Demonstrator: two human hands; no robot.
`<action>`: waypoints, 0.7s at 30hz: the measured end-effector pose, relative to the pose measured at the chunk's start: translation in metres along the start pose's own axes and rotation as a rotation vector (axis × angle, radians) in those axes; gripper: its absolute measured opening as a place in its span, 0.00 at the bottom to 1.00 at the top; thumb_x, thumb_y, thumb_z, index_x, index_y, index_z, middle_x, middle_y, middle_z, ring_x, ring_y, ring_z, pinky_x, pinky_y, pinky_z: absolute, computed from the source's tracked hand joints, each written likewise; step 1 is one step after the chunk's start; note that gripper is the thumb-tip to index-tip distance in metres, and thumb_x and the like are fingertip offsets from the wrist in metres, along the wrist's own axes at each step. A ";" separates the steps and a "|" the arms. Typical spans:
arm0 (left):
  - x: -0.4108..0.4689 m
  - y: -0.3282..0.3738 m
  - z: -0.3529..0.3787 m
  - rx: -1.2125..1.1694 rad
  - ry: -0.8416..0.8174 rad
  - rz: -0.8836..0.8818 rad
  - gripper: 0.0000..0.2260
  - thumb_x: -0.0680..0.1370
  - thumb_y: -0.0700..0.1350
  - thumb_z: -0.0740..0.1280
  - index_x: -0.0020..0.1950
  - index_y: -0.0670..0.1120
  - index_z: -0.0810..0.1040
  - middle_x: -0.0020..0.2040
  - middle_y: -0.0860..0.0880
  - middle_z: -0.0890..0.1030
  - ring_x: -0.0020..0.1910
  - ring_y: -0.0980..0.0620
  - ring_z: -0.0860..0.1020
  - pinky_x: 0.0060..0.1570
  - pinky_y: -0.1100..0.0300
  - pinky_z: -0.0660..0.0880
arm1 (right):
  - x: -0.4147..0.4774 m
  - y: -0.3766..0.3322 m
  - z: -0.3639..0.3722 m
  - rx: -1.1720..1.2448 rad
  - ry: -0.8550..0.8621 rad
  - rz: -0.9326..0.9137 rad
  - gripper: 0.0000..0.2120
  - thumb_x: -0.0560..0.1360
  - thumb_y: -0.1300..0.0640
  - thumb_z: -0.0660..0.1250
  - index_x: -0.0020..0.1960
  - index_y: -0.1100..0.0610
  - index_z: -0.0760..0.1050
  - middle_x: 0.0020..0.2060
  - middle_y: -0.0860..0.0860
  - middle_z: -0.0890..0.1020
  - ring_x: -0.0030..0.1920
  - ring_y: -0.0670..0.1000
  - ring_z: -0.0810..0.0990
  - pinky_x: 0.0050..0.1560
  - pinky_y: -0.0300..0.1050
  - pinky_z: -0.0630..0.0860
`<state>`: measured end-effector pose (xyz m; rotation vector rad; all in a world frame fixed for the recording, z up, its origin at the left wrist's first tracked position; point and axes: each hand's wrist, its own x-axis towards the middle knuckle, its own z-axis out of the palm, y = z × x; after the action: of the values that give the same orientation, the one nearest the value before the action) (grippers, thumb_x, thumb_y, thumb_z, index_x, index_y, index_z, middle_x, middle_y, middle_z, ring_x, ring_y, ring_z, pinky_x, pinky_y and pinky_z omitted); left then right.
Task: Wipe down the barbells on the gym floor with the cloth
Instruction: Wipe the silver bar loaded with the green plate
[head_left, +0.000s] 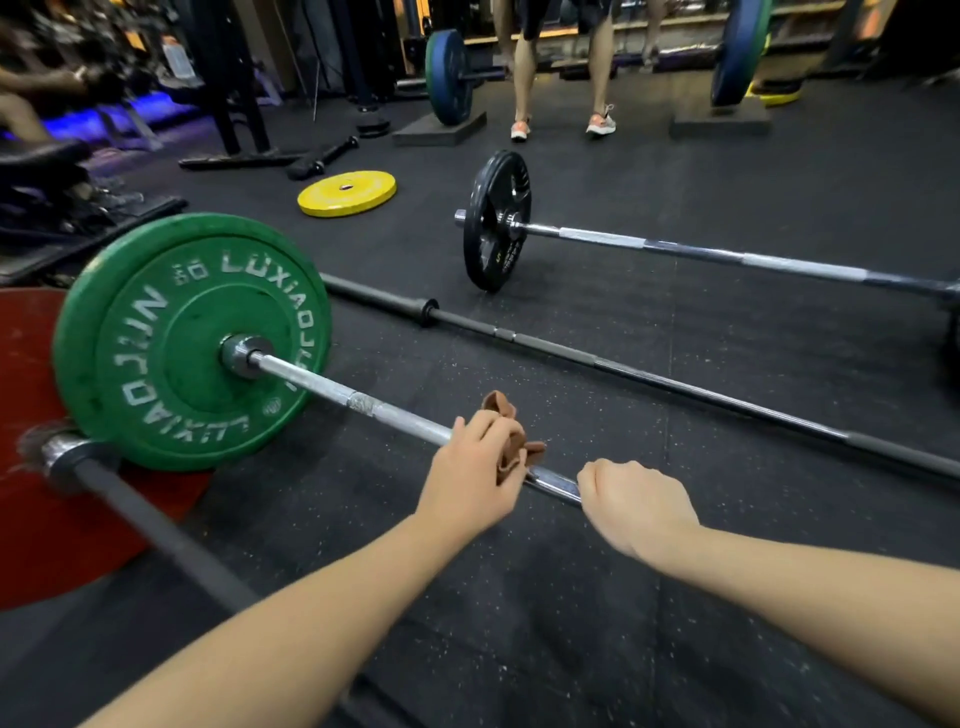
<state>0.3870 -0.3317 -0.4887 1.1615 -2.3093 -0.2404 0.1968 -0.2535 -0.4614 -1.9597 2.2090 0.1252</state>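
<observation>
Cloth (506, 408), brown and bunched, is pinched by fingers of the left hand (470, 478) against the barbell (395, 414); the right hand (636, 506) curls its fingers round that barbell just beside.

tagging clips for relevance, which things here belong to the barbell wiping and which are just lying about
Job: cloth, gripped by the left hand on the green-plate barbell; right hand, holding that barbell; bare black bar; black-plate barbell.
Lying about: yellow plate; short black handle; small black disc.
</observation>
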 end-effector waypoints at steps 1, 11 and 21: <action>0.000 0.001 0.001 -0.006 0.002 0.029 0.08 0.79 0.51 0.68 0.55 0.51 0.75 0.55 0.56 0.75 0.50 0.49 0.74 0.52 0.49 0.76 | -0.002 -0.004 0.001 0.005 0.041 -0.001 0.05 0.82 0.61 0.55 0.51 0.55 0.69 0.43 0.51 0.74 0.43 0.61 0.79 0.48 0.53 0.79; 0.032 -0.076 -0.031 0.160 -0.047 -0.304 0.09 0.78 0.58 0.65 0.56 0.57 0.73 0.56 0.53 0.76 0.53 0.40 0.75 0.50 0.46 0.77 | 0.021 -0.029 0.001 0.102 0.042 -0.101 0.11 0.85 0.52 0.52 0.65 0.52 0.66 0.53 0.52 0.77 0.47 0.60 0.77 0.44 0.51 0.75; 0.015 -0.023 -0.003 0.129 0.081 0.008 0.08 0.77 0.53 0.65 0.49 0.50 0.78 0.50 0.55 0.79 0.41 0.51 0.75 0.38 0.61 0.67 | 0.019 -0.024 0.004 -0.133 -0.004 -0.213 0.21 0.83 0.59 0.51 0.76 0.51 0.58 0.53 0.53 0.78 0.40 0.61 0.74 0.38 0.51 0.71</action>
<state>0.3969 -0.3575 -0.4889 1.2018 -2.2862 -0.0405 0.2184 -0.2743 -0.4678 -2.2473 2.0205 0.2514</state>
